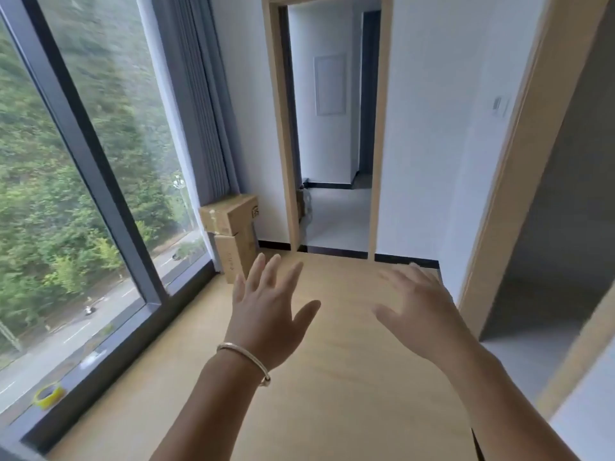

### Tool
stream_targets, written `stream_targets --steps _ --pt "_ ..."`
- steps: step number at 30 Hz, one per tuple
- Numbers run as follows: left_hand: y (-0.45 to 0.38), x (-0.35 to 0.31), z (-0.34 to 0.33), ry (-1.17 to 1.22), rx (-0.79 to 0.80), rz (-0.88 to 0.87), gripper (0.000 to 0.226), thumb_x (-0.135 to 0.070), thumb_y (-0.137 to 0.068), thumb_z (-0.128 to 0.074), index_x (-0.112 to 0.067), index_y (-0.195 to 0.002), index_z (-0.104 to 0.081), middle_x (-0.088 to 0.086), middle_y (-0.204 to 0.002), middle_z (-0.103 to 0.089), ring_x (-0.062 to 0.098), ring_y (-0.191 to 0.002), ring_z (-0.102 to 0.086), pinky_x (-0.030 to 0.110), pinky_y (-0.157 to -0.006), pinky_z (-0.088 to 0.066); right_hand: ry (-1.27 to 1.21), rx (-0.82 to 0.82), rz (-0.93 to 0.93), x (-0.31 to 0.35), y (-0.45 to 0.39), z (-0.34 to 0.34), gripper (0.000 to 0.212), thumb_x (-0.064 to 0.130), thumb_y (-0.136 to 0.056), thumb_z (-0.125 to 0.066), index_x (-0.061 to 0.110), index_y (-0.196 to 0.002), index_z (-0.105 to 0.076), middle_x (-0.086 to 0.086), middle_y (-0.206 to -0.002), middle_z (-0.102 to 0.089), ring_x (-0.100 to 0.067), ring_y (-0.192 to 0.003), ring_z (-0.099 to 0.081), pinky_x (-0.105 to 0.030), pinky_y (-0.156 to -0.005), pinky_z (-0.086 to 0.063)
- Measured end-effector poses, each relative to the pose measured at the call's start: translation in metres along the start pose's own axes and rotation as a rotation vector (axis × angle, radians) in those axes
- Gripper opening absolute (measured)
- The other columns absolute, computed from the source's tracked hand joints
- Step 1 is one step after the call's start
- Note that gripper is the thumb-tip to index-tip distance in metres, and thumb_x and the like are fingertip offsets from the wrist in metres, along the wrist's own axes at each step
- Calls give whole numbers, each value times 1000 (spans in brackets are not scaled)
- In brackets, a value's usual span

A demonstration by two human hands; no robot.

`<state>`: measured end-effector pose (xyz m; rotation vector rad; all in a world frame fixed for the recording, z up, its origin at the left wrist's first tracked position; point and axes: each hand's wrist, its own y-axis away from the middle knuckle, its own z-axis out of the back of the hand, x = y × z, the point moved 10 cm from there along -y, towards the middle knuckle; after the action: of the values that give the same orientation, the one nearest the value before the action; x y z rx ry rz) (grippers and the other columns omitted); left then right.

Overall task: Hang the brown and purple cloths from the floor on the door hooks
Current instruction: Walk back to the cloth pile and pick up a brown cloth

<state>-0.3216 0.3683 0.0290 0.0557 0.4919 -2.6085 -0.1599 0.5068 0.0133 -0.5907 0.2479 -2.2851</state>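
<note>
Brown and purple cloths are nowhere in this view, and no door hooks show either; they may lie behind the person or in another room, which cannot be told from here. The pale wood floor [332,377] ahead is what the camera looks down on. Both hands reach out over it, palms down: the left hand [266,311], with a thin bangle [244,356] at the wrist, has its fingers [273,274] straight and spread apart, holding nothing; the right hand [419,307] is a little blurred, its fingers likewise spread and holding nothing. Held out like this, the hands look ready to start, so I judge the task has not begun and the cloths must be found first. Past the hands an open doorway [332,128] leads to a hallway. A second wood-framed opening [519,161] stands at the right. To the left, stacked cardboard boxes [233,227] sit by a grey curtain [199,111] beside a tall window [83,194], with a roll of yellow tape [48,395] on its sill
</note>
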Motion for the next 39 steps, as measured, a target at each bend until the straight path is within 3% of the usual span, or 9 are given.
stream_targets --steps 4,9,18,28,39 --pt "-22 -23 -24 32 27 -80 68 -69 -90 -29 -41 -150 -13 -3 -161 -10 19 -148 8 47 -118 -1 5 -14 -84 -34 -2 2 57 45 -87 -57 28 -140 -45 7 -143 -43 -16 -136 -32 -36 -113 -26" --pt "-61 -25 -57 56 95 -139 69 -69 -90 -27 -41 -150 -10 -2 -161 -7 19 -148 11 49 -118 -1 25 2 -122 -49 -21 -16 55 43 -88 -58 29 -140 -44 13 -145 -39 -10 -139 -23 -27 -112 -17" --pt "-150 30 -99 34 291 -186 75 -69 -90 -31 -40 -151 1 -1 -162 -1 21 -148 12 55 -118 0 109 -16 -185 -28 -103 -43 58 42 -89 -55 29 -143 -38 9 -147 -36 -11 -138 -21 -30 -112 -16" --pt "-230 51 -128 154 284 -233 76 -66 -91 -36 -38 -151 0 -2 -162 -3 20 -148 8 52 -117 -2 109 3 -238 -29 -169 -91 58 46 -90 -53 32 -144 -36 11 -149 -32 -9 -140 -18 -31 -114 -15" --pt "-337 1 -183 153 301 -263 75 -65 -91 -36 -38 -152 -2 -3 -162 -3 19 -149 8 52 -118 -1 85 5 -270 -126 -264 -102 58 44 -90 -54 29 -143 -39 7 -150 -33 -13 -144 -16 -33 -116 -16"
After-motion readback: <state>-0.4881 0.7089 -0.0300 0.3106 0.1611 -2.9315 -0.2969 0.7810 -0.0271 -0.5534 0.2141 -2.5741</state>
